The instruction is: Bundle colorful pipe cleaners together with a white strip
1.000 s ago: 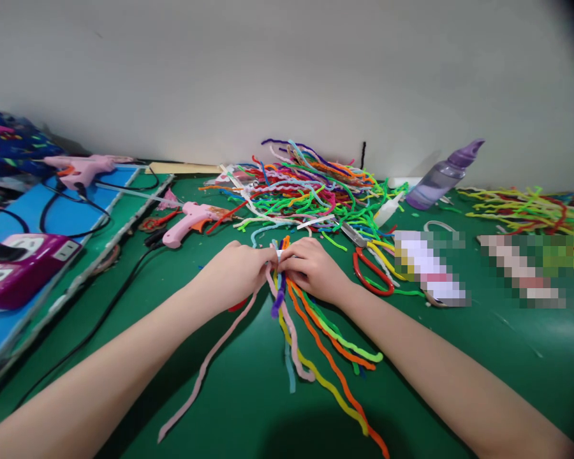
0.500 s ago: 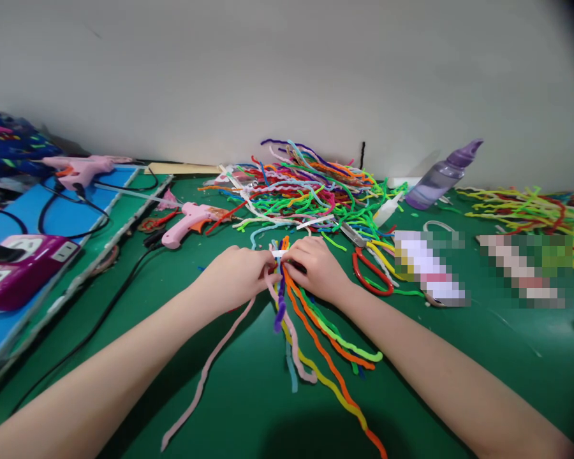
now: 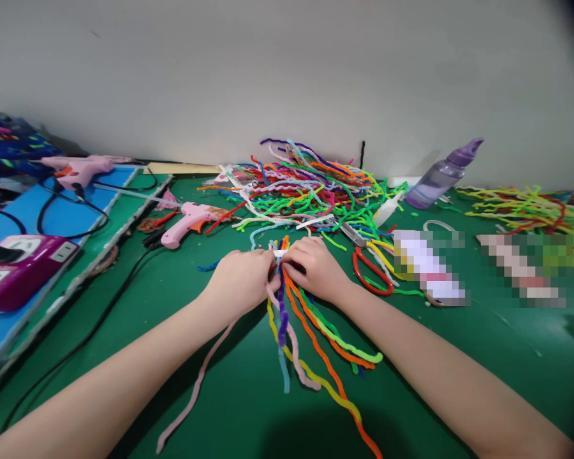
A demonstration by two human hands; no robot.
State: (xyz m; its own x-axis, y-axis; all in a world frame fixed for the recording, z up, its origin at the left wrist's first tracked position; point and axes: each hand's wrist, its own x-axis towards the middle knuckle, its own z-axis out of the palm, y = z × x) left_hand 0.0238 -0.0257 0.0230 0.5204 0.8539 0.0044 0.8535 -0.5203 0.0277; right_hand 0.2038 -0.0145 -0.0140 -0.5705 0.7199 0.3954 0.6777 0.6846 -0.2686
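I see a bundle of pipe cleaners gathered at one end between my two hands, near the middle of the green table. A small white band wraps the gathered end, and short tips in orange, blue and pink stick up just past it. From there the fuzzy stems fan out toward me and lie flat: a long pale pink one trails off to my left, purple, light blue and yellow run down the middle, and orange and bright green ones spread to my right.
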